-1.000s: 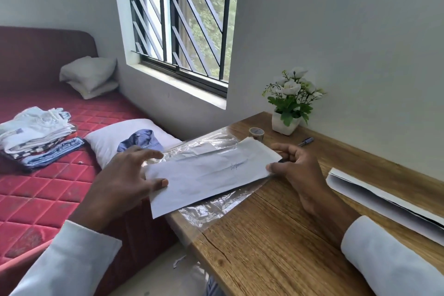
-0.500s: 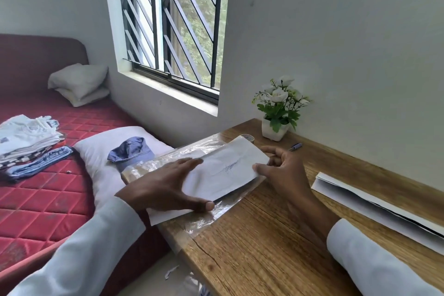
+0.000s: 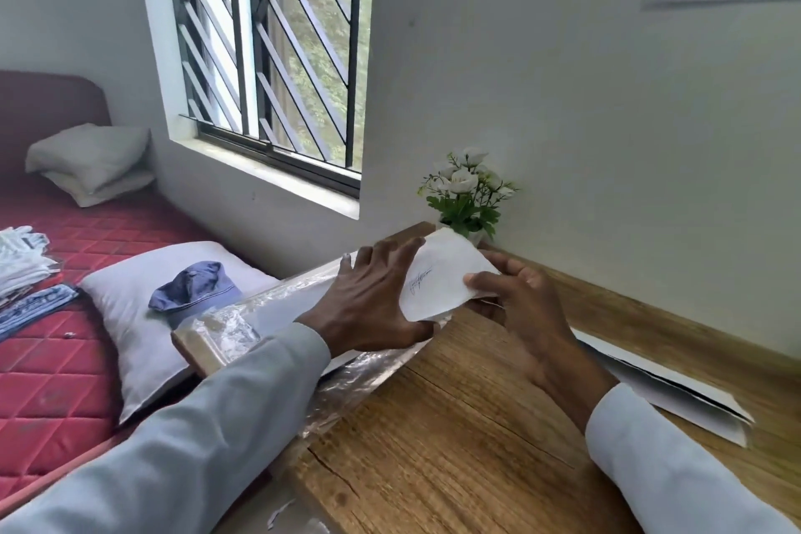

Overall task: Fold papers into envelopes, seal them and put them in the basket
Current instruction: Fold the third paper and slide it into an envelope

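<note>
Fingers of the left hand [image 3: 368,299] lie spread and fairly straight across the near half of the white paper envelope with a small blue scribble [image 3: 437,277], pressing it down, the thumb stretched along its lower edge. Opposite, the right hand [image 3: 516,295] pinches the envelope's far right end, thumb on top and the other fingers curled beneath, so the paper is clamped between them. Both wrists come out of pale grey-white sleeves [image 3: 242,416].

That envelope sits at the left end of the brown wood-grain desk [image 3: 455,438], on top of a crinkled sheet of clear plastic wrap [image 3: 242,317] that covers the desk's corner and hangs over its edge. Its upper corner reaches just in front of the small white pot [image 3: 474,236], which holds a bunch of white flowers with green leaves [image 3: 466,191]; the pot stands against the wall and is mostly hidden behind the paper. To the right, well apart from the hands, a long white folded paper with a dark inner edge [image 3: 676,395] lies flat on the desk.

Beside the desk is a bed with a red quilted mattress [image 3: 65,360]. A white pillow [image 3: 138,317] lies on it with a crumpled blue cloth [image 3: 195,286] on top, and a stack of folded white and blue clothes [image 3: 26,269] sits further left. Two grey-white pillows [image 3: 91,160] are stacked at the bed's head, below the barred window [image 3: 268,48].
</note>
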Available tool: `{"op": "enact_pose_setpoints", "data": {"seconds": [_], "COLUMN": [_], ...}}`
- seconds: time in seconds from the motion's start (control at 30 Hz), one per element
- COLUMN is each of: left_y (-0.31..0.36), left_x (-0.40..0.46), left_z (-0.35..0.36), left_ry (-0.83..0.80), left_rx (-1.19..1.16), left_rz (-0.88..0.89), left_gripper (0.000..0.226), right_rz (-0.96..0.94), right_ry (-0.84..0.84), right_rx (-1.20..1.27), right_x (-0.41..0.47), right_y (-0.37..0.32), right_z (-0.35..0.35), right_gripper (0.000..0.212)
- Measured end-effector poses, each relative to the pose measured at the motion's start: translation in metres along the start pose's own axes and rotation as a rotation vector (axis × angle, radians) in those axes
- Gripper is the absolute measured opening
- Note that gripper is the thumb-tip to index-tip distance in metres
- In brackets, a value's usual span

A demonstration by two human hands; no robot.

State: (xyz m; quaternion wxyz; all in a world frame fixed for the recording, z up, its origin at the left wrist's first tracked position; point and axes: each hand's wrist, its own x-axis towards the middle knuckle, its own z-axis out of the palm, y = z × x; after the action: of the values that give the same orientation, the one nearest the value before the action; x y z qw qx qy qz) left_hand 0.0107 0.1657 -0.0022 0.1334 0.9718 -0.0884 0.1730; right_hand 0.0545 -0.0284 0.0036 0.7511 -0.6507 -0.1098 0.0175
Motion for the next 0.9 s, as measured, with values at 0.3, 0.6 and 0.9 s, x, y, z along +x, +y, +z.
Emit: {"op": "enact_pose_setpoints", "data": {"seconds": [0.3, 0.6, 0.9], "left_y": [0.041, 0.109, 0.121], "left_x": [0.033, 0.068, 0.08], "left_z": [-0.007, 0.022, 0.055], "left_ry": [0.234, 0.26, 0.185], "left_rx": [0.116, 0.1, 0.029], "left_rz": [0.318, 0.652, 0.618], "left_gripper": [0.111, 0.111, 0.129], "right_rz": [-0.082, -0.022, 0.06], "right_ry": [0.049, 0.176, 0.161], "right_rx": [-0.215, -0.278, 0.0], "right_x": [-0.013, -0.035, -0.039], "right_y": [-0.046, -0.067, -0.061], "right_z": [-0.052, -0.126, -0.175], "right_gripper": [0.022, 0.029, 0.04]}}
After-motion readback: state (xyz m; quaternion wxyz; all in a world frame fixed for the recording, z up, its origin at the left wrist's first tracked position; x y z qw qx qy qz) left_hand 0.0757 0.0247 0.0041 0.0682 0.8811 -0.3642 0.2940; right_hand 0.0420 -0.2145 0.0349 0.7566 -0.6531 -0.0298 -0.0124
